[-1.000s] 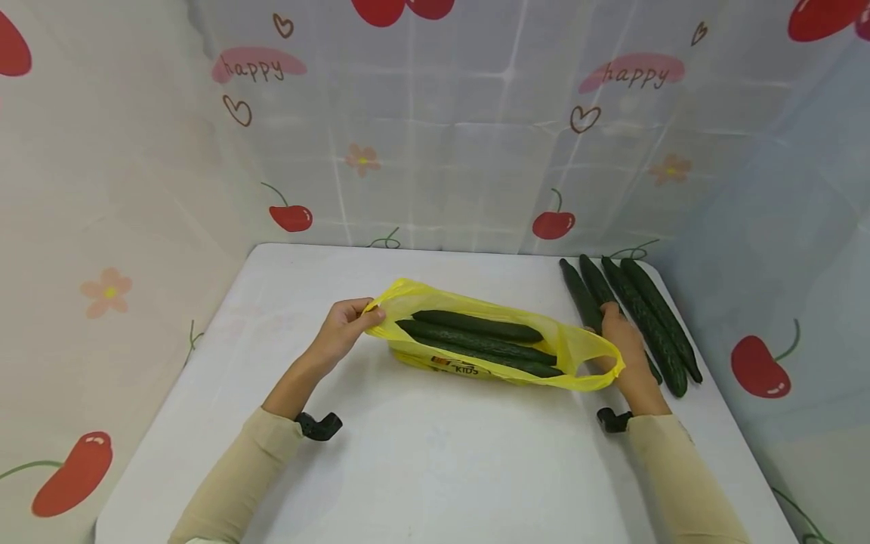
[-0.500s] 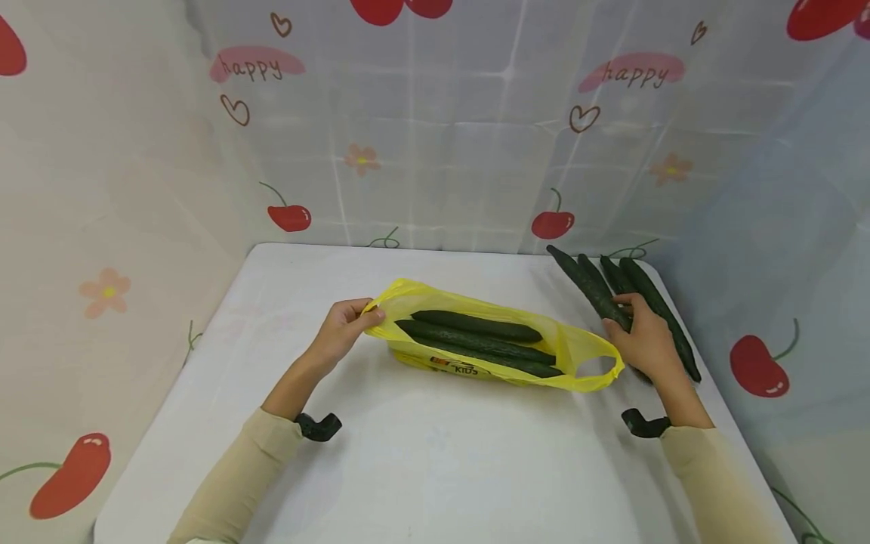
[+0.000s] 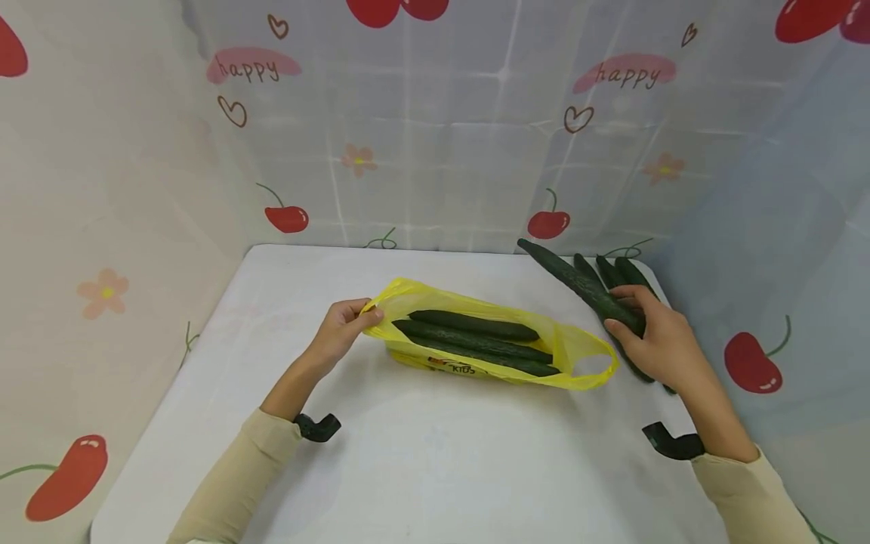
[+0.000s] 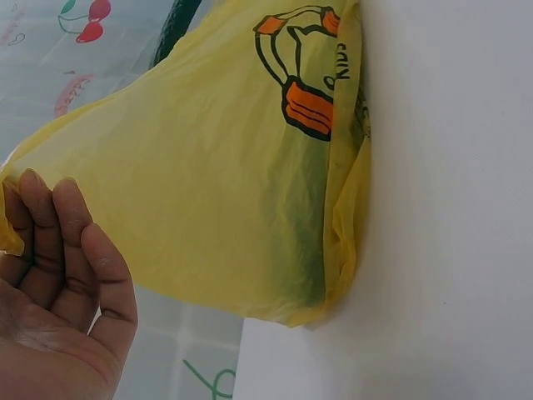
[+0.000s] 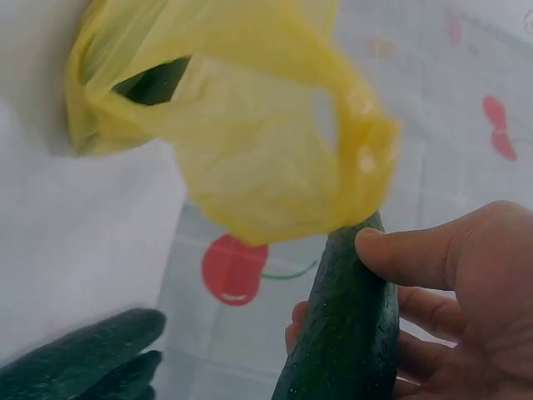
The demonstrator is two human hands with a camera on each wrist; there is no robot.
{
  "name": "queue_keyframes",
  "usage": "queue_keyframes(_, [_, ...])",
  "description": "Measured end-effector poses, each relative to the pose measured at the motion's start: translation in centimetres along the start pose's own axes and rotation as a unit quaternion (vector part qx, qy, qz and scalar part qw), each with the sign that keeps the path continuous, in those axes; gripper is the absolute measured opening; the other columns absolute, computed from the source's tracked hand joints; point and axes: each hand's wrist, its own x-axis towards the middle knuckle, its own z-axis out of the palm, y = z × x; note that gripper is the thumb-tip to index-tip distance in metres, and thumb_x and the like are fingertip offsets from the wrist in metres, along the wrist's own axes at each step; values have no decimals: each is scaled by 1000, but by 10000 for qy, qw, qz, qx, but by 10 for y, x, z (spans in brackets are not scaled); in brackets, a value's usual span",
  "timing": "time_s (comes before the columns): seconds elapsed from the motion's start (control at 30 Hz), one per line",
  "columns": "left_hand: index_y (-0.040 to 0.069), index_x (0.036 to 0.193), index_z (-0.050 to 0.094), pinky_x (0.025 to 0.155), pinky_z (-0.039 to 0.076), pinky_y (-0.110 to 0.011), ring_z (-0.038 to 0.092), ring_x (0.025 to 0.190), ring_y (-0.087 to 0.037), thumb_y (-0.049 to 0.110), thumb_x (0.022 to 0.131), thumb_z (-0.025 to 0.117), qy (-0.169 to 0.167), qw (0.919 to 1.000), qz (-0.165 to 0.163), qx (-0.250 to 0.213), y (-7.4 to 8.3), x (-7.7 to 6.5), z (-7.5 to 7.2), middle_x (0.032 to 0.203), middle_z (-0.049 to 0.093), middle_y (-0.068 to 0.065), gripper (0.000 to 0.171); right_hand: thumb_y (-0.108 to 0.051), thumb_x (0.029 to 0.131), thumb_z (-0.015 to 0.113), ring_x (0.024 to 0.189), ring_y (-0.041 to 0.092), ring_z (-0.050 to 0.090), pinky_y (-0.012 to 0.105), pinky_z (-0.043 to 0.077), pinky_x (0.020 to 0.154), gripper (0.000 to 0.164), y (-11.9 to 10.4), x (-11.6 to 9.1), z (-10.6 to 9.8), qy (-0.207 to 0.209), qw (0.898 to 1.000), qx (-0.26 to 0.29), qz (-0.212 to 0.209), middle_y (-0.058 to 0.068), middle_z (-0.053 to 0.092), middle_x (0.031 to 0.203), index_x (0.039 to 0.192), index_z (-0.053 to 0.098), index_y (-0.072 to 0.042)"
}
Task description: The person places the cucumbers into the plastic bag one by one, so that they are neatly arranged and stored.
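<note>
Left hand [image 3: 340, 332] pinched the bag [image 3: 563, 344] mid-frame; right hand [image 3: 658, 338] gripped a probably firm, slippery cucumber [image 3: 576, 280], best held midway.

Seven cucumbers visible in all: one held cucumber [image 3: 578, 282], three bagged cucumbers [image 3: 476, 326], three loose cucumbers [image 3: 609, 273], these last partly hidden. One yellow bag [image 3: 566, 344]. One left hand [image 3: 340, 332], one right hand [image 3: 659, 336], so two hands. Two beige sleeves [image 3: 238, 476]. Two black wrist pieces [image 3: 318, 428]. One white table [image 3: 435, 468]. Backdrop [image 3: 448, 181] prints, head view: two "happy" labels [image 3: 253, 68], four brown hearts [image 3: 232, 111], three orange flowers [image 3: 103, 293].
</note>
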Motion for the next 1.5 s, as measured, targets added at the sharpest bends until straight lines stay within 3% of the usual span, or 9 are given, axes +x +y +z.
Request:
queue_keyframes(0.23, [-11,108,68,85,51,-24,58,84,-9,20,105,61,-19,10000,31,-31,0,-1,0,84,69,12,32,-14,98,76,103,42,69,64,55,84,56,-31,-5,-9,-172,9992,-179,-309,27,69,132,147,52,-6])
queue_keyframes(0.43, [-11,108,67,85,51,-23,59,84,-9,21,105,61,-6,10000,26,-39,1,-1,1,84,69,12,33,-14,98,77,113,41,69,67,56,90,56,-52,-12,-13,-396,9974,-201,-574,22,69,135,148,53,-10])
queue_keyframes(0.7, [-9,105,67,86,51,-25,58,85,-9,21,105,61,31,9999,88,-43,1,0,1,85,67,11,31,-11,97,79,122,31,71,57,59,98,50,-73,-14,-8,-958,9889,-202,-1122,10,72,138,143,60,-10])
queue_keyframes(1.0, [-10,108,68,87,51,-24,59,85,-8,21,105,61,12,9999,87,-63,0,-1,2,85,69,12,32,-11,98,77,132,37,67,59,55,107,49,-85,-5,19,-1523,9798,-176,-1282,14,69,143,144,61,-5])
queue_keyframes(1.27, [-13,110,66,87,52,-23,60,85,-8,20,105,61,-28,9999,104,-89,1,-3,2,85,70,11,34,-12,98,77,130,38,69,58,56,108,48,-89,12,51,-1541,9786,-269,-1338,17,70,141,142,60,-2])
queue_keyframes(1.5, [-11,109,68,87,51,-25,59,85,-8,20,105,61,-27,9999,101,-46,0,-5,0,84,69,13,32,-13,98,78,130,37,68,57,55,110,51,-92,26,78,-1619,9802,-468,-1037,16,70,142,144,59,-6])
